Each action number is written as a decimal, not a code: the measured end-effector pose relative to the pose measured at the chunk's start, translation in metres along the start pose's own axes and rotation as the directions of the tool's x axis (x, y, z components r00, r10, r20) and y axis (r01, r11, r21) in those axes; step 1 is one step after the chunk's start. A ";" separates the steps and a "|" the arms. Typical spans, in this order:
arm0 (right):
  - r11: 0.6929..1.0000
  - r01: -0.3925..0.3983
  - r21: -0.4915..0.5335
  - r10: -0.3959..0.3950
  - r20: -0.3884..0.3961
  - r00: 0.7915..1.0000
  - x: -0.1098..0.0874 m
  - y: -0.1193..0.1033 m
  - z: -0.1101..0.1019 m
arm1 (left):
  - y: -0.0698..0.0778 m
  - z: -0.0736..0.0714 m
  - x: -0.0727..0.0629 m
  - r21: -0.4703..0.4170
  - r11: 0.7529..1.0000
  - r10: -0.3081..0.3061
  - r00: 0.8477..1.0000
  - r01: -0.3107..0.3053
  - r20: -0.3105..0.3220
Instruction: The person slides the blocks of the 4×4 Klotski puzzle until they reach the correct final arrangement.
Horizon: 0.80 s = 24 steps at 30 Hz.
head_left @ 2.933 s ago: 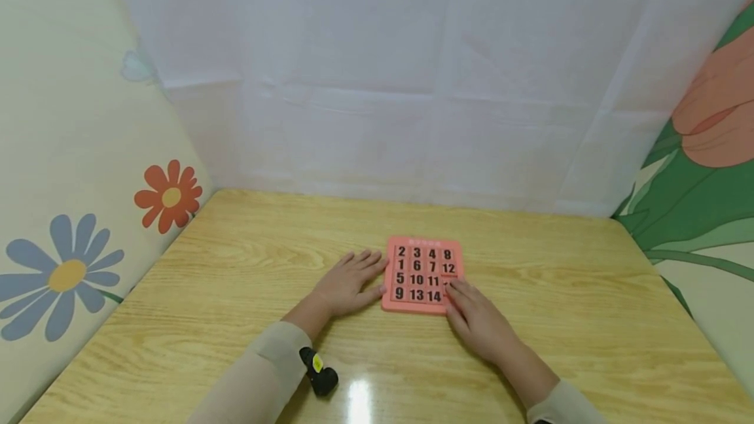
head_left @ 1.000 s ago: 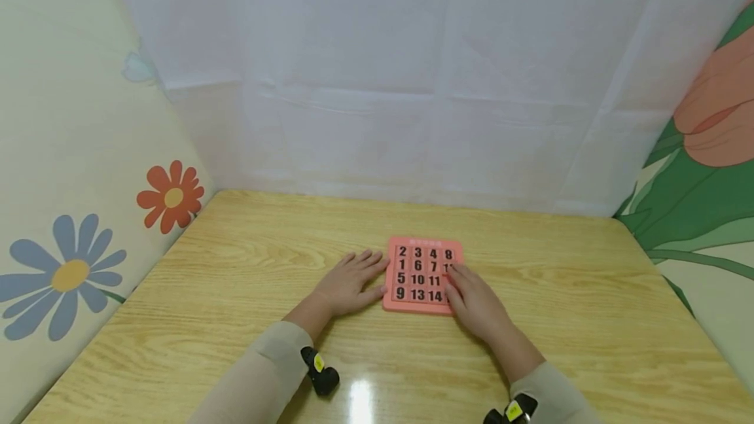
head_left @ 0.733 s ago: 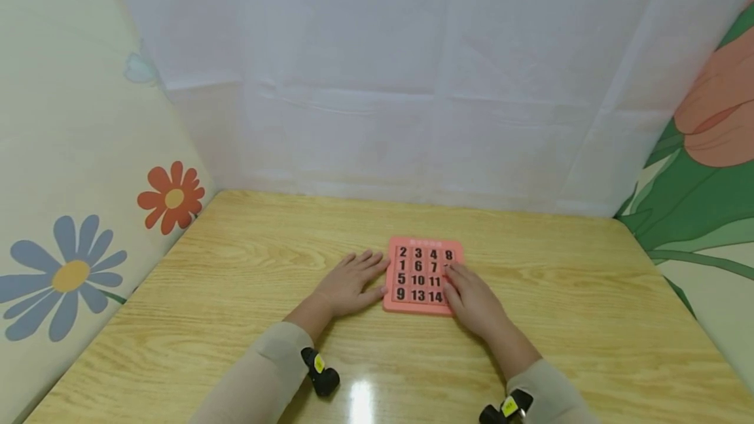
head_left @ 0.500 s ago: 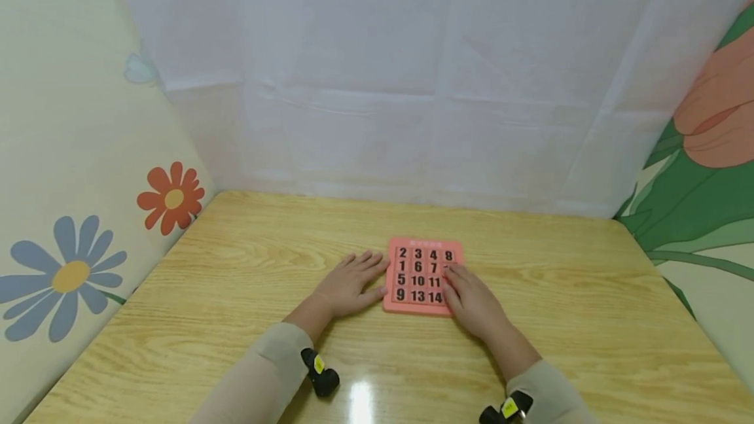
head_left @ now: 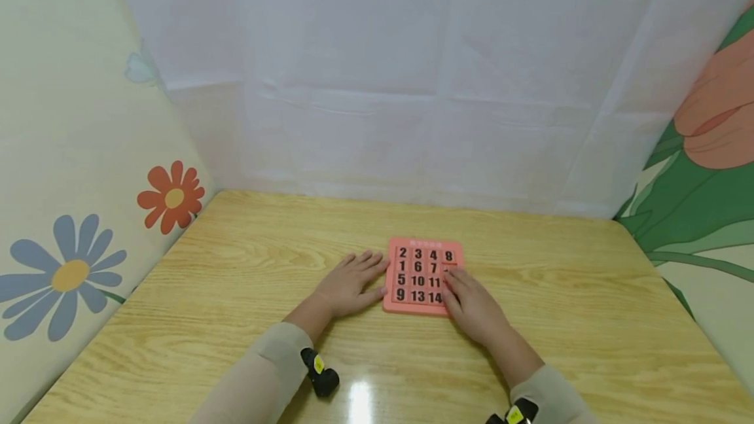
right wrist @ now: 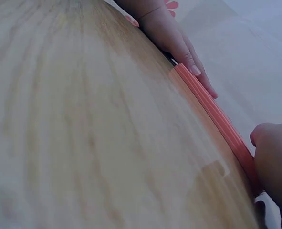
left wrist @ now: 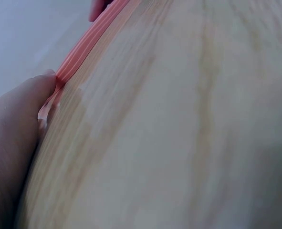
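Observation:
A pink sliding number puzzle lies flat on the wooden table, black numbers on its tiles. Beside its left edge my left hand rests palm down, fingers spread; thumb and fingertips touch the frame. In the left wrist view the left thumb meets the puzzle's pink side. From the right my right hand reaches over the puzzle, fingertips on the right column below the 8 tile. It hides the lower tiles there. The right wrist view has the right thumb above the puzzle's front edge.
The wooden table runs back to a white cloth. Flower-patterned panels stand at the left and right. Black wrist cameras sit at the left cuff and right cuff.
My right fingertips went up the right column from lower down, then slid slightly back toward me. A thin darker line now shows under the 8 tile. The left hand stayed still.

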State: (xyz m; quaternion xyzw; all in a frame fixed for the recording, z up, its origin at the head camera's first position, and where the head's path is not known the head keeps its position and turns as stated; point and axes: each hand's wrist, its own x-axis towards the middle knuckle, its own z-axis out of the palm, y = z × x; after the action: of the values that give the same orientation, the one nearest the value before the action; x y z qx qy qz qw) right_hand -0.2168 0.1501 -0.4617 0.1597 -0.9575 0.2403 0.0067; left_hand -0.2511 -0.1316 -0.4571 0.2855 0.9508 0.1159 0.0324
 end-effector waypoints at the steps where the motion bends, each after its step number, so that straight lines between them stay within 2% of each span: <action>1: 1.000 0.001 -0.002 -0.001 -0.001 1.000 -0.001 0.000 0.000 | 0.000 0.000 0.000 0.000 1.000 0.000 1.000 0.000 0.001; 24: 0.999 0.045 -0.011 -0.045 -0.024 0.999 -0.016 -0.001 -0.001 | -0.001 0.002 0.001 -0.004 1.000 -0.001 1.000 0.001 -0.001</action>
State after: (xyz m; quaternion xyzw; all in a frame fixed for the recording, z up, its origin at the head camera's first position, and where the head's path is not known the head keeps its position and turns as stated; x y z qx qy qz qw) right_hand -0.2016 0.1541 -0.4619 0.1783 -0.9547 0.2371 0.0245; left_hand -0.2519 -0.1317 -0.4591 0.2852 0.9506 0.1178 0.0326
